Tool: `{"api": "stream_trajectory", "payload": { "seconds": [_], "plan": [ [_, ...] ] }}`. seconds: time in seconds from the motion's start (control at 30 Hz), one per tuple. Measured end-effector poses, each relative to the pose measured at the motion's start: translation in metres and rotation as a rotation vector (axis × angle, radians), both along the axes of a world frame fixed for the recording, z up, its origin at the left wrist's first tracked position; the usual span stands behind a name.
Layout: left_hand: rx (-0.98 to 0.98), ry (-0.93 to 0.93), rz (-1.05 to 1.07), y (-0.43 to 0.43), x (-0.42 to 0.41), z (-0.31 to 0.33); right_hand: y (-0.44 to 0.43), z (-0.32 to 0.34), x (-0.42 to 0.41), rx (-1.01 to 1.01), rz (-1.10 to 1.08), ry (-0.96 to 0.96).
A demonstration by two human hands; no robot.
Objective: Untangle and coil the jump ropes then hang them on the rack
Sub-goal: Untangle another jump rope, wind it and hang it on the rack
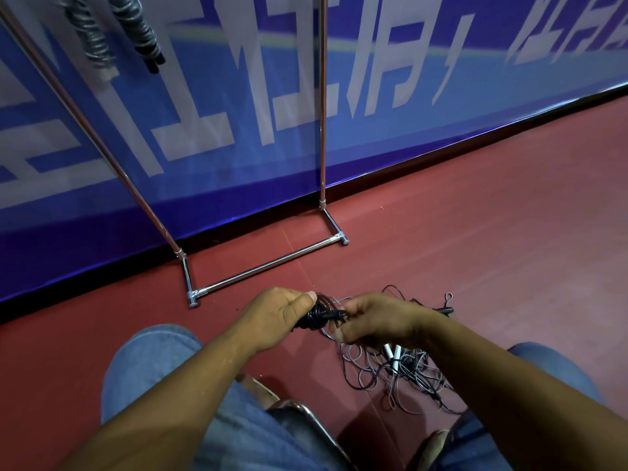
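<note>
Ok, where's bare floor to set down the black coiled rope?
Open red floor lies right of the chrome rack, along the blue banner; a smaller patch sits between its lower bar and the left knee. Crowded: the grey-and-black rope tangle under the right hand.

This looks like an indoor sports hall. A smooth red-brown sports floor runs up to a long blue barrier banner printed with large white characters. A chrome tube rack stands against it, with coiled jump ropes hanging near the top.
</note>
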State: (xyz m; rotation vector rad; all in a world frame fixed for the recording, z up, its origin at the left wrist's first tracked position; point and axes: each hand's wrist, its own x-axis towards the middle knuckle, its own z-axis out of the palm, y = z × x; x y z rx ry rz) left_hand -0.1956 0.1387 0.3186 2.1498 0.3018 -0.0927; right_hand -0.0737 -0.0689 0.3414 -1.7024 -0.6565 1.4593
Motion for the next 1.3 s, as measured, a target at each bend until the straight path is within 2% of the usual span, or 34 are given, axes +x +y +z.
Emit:
{"api": "stream_trajectory", "payload": {
  "seconds": [0.17,0.23,0.37,0.47,0.53,0.67,0.73,0.9,1.1,1.23,1.3],
  "plan": [
    [0.044,0.011,0.004,-0.002,0.0,-0.002,0.017,0.013,-0.005,-0.196,0.109,-0.557],
    [0.056,0.018,0.008,0.0,0.0,-0.003,0.017,0.015,-0.003,-0.221,0.112,-0.691],
    [0.119,0.038,-0.004,0.005,0.0,-0.005,0.016,0.009,0.001,-0.173,-0.07,-0.728],
    [0.256,0.068,-0.038,0.005,0.0,-0.003,0.015,0.004,0.002,-0.159,-0.169,-0.776],
    [0.355,0.076,-0.064,0.004,-0.002,-0.003,0.014,0.006,0.004,-0.125,-0.272,-0.738],
    [0.402,0.064,-0.057,0.002,-0.003,0.0,0.018,0.018,0.001,0.054,-0.528,-0.22],
    [0.418,0.061,-0.057,0.002,-0.002,0.001,0.022,0.021,-0.002,0.089,-0.544,-0.119],
    [0.374,0.036,-0.027,0.002,-0.004,-0.003,0.026,0.015,-0.01,0.091,-0.534,-0.205],
    [0.24,0.04,0.032,0.004,-0.004,-0.004,0.026,0.009,-0.017,0.067,-0.469,-0.439],
    [0.155,0.019,0.057,0.004,-0.005,-0.005,0.026,0.008,-0.016,0.077,-0.459,-0.406],
    [0.094,-0.01,0.1,0.002,-0.003,-0.005,0.027,0.01,-0.017,0.116,-0.465,-0.317]
  ]
}}
